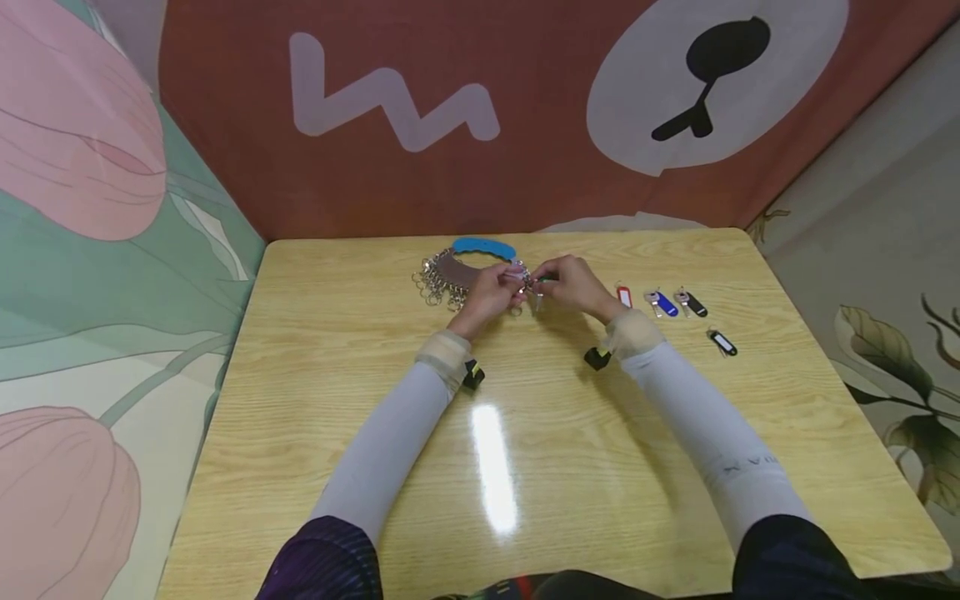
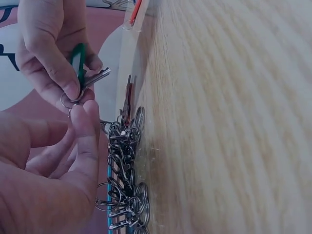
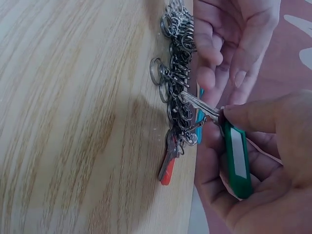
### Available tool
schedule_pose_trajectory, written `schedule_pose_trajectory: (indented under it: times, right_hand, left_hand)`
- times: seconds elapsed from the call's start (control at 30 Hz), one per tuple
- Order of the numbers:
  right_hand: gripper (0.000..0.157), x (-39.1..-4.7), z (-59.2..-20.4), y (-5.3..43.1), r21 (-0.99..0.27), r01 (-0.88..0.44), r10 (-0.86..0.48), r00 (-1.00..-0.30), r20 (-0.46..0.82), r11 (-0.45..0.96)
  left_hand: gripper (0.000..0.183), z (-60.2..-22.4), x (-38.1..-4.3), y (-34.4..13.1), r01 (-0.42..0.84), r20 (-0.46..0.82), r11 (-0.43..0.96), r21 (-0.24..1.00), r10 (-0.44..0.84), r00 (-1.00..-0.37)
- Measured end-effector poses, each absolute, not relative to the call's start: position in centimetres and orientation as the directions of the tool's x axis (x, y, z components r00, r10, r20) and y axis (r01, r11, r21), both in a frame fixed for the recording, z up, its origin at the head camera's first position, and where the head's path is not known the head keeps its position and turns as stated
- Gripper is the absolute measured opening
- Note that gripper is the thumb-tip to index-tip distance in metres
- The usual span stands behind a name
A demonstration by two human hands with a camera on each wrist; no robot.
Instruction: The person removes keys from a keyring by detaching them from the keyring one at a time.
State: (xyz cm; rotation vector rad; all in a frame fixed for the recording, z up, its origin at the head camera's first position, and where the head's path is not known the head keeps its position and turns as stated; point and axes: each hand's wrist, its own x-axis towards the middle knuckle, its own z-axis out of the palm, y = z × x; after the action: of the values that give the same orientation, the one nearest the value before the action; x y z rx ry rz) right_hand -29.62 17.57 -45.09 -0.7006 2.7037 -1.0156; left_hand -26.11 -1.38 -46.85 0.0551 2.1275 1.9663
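Head view: the left hand point(image 1: 491, 292) hides part of the brown band point(image 1: 456, 271). Left wrist view: the top edge, at twelve o'clock, crops a red tag point(image 2: 136, 10).

Bright light fills the head view, leaving a white glare streak point(image 1: 493, 467) on the table point(image 1: 247, 433) at lower centre and a soft shadow point(image 1: 637, 417) to its right. The wrist views are dimmer; metal rings point(image 3: 179, 24) glint hazily at upper centre.
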Motion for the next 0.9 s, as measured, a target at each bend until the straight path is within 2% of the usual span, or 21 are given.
schedule_pose_trajectory:
  times: [0.1, 0.27, 0.47, 0.73, 0.9]
  right_hand:
    - [0.014, -29.4, -45.0, 17.5, -0.658, -0.375, -0.488, -0.873, 0.014, 0.653]
    - [0.012, -28.9, -44.8, 17.4, -0.666, -0.391, -0.507, -0.862, 0.023, 0.635]
    - [0.011, -28.7, -44.8, 17.5, -0.676, -0.406, -0.528, -0.849, 0.029, 0.615]
    - [0.011, -28.4, -45.3, 17.8, -0.696, -0.396, -0.535, -0.844, 0.02, 0.599]
    - [0.012, -28.1, -45.5, 17.9, -0.695, -0.411, -0.553, -0.833, 0.023, 0.59]
  left_hand:
    - [0.034, -46.9, -26.3, -1.4, -0.13, -0.148, 0.096, 0.987, 0.209, -0.967]
    - [0.031, -47.1, -26.4, -1.3, -0.199, -0.203, 0.039, 0.979, 0.244, -0.948]
    - [0.03, -47.4, -26.5, -1.3, -0.284, -0.271, -0.018, 0.959, 0.243, -0.931]
    - [0.027, -47.4, -26.2, -1.4, -0.357, -0.313, -0.169, 0.919, 0.24, -0.919]
    - [0.026, -47.3, -26.1, -1.6, -0.38, -0.335, -0.186, 0.906, 0.234, -0.913]
